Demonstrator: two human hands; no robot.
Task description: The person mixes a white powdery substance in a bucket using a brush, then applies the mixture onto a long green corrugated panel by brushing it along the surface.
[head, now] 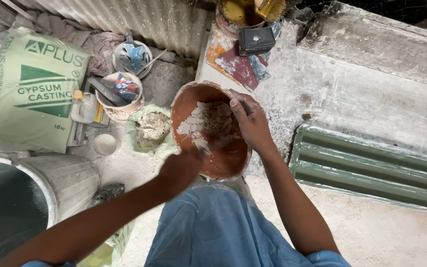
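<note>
An orange rubber mixing bowl (pixel 213 163) sits at the middle of the head view, resting on the near edge of a dusty concrete slab (pixel 352 99) just above the person's blue-clad lap (pixel 213 227). Broken flakes of dried white plaster (pixel 208 123) lie inside the bowl, heaped toward its upper half. The right hand (pixel 250 121) grips the bowl's right rim, thumb hooked inside against the plaster and fingers wrapped down the outer wall, dusted white. The left hand (pixel 181 168) is at the bowl's lower left rim; it is blurred, so I cannot tell whether it is closed on anything or just brushing the edge. Left of the bowl, an open plastic bag of grey-white powder (pixel 151 129) stands on the floor, near a small round lid (pixel 106 144). Further left lies a green and white gypsum sack (pixel 33 91), with a plastic bottle (pixel 84 106) just beside it and two small pails of tools (pixel 124 91) behind. A grey metal bucket (pixel 30 193) stands at lower left. On the slab, a green louvred panel (pixel 371 170) lies to the right, and a paint tin (pixel 238 15) with a black box (pixel 256 40) sits at the top.
</note>
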